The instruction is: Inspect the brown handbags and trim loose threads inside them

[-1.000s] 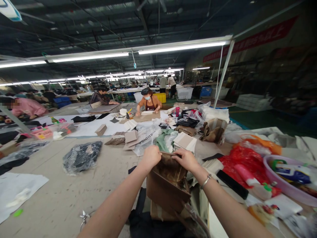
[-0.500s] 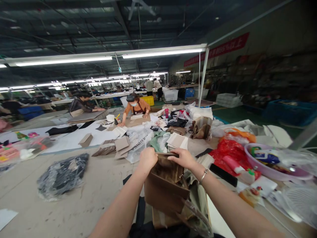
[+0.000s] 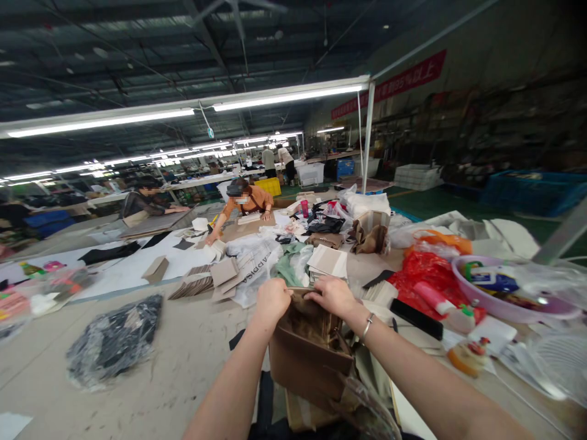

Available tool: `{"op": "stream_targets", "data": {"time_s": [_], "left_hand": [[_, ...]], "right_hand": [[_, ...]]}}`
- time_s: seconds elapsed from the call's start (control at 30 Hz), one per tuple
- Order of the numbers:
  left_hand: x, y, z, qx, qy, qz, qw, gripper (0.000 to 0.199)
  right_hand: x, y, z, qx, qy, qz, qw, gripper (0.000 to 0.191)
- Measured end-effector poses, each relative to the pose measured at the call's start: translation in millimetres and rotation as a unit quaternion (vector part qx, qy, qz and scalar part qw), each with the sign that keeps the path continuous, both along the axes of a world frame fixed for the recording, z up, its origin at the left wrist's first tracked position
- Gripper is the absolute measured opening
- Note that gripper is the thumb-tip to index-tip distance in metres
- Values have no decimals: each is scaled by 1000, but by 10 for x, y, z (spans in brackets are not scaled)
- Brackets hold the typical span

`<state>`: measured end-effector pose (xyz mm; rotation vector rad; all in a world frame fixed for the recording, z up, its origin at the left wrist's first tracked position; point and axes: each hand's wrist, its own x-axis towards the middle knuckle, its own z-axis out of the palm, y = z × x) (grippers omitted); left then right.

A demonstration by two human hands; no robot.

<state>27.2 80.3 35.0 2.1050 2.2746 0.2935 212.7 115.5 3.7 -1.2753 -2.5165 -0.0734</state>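
Note:
A brown bag [image 3: 307,360] stands in front of me with its mouth open, showing a shiny brown lining. My left hand [image 3: 274,299] is closed on the left part of its far top edge. On the right part of that same edge, my right hand [image 3: 337,296] pinches the rim, a bracelet round the wrist. Clear plastic wrap [image 3: 367,397] hangs at the bag's near right side. Beneath and beside the bag lie olive-coloured fabric and a board, partly hidden by it.
Plastic-wrapped dark goods [image 3: 114,339] lie on the left. Stacked beige cards [image 3: 192,282] are beyond my hands. At right are a black phone [image 3: 416,319], red plastic bag [image 3: 426,275] and purple basin [image 3: 495,305]. A person in orange [image 3: 257,198] leans over the table's far side.
The view has shifted slightly. Both hands keep their hold on the bag's rim. Across the table, the person in orange has leaned further left, one arm reaching out.

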Motion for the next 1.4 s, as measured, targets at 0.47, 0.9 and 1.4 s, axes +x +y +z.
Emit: {"op": "stream_targets", "data": {"time_s": [0.47, 0.9, 1.4], "left_hand": [[20, -120, 28, 15, -18, 20, 1000, 21], [140, -69, 52, -6, -2, 80, 997, 19], [57, -172, 35, 10, -22, 36, 999, 20]], "right_hand": [[141, 304, -120, -43, 109, 172, 978, 47], [207, 233, 16, -29, 30, 143, 989, 64], [-26, 254, 222, -30, -67, 205, 976, 59]]}}
